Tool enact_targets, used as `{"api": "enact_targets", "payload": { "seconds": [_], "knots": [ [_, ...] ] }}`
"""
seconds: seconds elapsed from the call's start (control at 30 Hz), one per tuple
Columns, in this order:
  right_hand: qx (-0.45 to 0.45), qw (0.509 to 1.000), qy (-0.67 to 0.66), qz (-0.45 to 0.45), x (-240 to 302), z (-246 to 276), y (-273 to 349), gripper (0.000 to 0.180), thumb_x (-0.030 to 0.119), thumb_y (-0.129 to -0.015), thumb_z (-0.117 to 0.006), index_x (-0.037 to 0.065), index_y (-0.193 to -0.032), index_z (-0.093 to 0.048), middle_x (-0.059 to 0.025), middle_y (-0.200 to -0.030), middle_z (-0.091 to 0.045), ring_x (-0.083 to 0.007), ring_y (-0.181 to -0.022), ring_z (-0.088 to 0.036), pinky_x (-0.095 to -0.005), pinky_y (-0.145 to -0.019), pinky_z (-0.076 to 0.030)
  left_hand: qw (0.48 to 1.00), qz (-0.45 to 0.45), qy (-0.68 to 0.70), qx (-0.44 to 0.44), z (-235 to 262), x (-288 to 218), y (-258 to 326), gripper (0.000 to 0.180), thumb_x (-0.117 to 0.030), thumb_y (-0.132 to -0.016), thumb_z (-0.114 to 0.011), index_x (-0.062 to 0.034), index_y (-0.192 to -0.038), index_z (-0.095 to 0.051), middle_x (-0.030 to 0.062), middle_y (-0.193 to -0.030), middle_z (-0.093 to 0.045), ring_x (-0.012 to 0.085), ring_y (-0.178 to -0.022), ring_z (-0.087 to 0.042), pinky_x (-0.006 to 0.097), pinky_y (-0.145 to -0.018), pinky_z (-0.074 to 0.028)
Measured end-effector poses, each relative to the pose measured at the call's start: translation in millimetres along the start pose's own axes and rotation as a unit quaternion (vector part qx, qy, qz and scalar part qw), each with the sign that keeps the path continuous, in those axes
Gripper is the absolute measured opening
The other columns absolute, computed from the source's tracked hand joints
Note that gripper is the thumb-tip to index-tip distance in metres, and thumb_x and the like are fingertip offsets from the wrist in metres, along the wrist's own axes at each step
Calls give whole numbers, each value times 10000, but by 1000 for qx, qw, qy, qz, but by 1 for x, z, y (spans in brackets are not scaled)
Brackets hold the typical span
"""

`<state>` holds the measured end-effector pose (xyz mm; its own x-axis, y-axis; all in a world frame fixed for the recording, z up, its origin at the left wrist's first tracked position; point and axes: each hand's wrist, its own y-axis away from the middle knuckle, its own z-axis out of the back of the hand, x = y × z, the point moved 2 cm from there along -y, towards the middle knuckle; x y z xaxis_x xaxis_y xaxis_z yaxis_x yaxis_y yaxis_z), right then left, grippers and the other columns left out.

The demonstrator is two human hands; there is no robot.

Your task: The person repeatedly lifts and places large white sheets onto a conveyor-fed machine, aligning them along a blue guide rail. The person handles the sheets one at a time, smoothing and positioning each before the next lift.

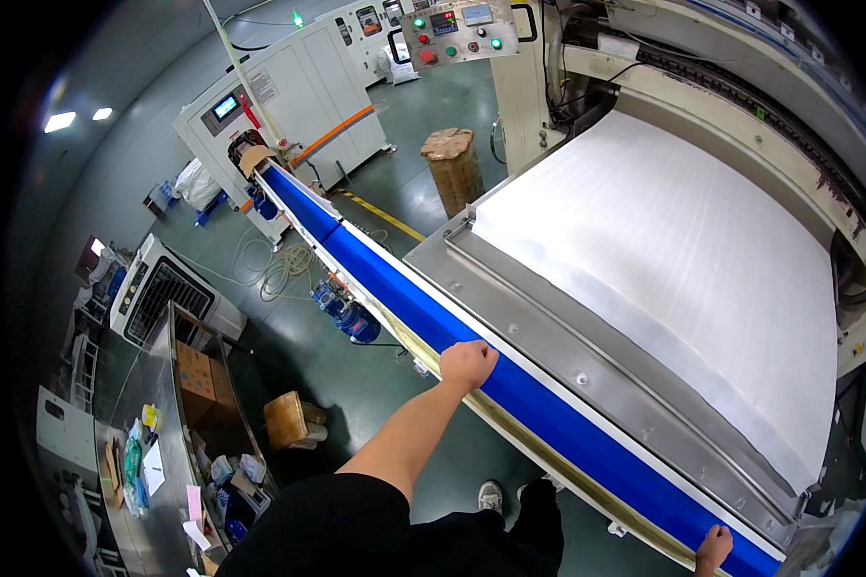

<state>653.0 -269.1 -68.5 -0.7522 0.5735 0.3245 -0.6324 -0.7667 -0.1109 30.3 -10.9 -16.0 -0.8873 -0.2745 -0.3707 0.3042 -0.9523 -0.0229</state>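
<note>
A long blue conveyor belt (548, 413) runs diagonally from a white machine at the upper left down to the lower right. My left hand (468, 363) is curled closed over the belt's near rail, with the arm stretched out straight. My right hand (714, 548) holds the same near rail at the bottom right, and only part of it shows. Beyond the belt, a wide sheet of white material (674, 260) lies over a curved steel table (587, 375).
A control panel (457, 31) with lit buttons hangs above the far end. A wrapped brown stack (452, 168) and a blue motor (356, 322) stand on the green floor. At the left are a cardboard box (289, 420), a cluttered bench (178, 462) and coiled cables (279, 269).
</note>
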Motion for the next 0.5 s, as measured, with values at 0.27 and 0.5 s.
{"api": "enact_targets", "payload": {
  "seconds": [0.27, 0.5],
  "knots": [
    [-2, 1000, -8, 6, -3, -3, -1, 315, 181, -827, -496, -44, -618, -427, -222, -560, -445, -312, -480, -384, -446, -500, -323, 1000, 1, 3, -2, 1, 0, 1, 256, -313, -770, -537, -118, -717, -695, 142, -693, -649, 339, -665, -633, 425, -640, -513],
    [15, 1000, -10, -16, -2, -3, -1, 322, 188, -830, -505, -40, -619, -419, -203, -550, -431, -269, -479, -365, -439, -498, -319, 1000, -3, -4, -4, -2, 3, -1, 256, -311, -771, -542, -113, -727, -697, 145, -695, -650, 336, -662, -637, 418, -640, -517]
  ]
}}
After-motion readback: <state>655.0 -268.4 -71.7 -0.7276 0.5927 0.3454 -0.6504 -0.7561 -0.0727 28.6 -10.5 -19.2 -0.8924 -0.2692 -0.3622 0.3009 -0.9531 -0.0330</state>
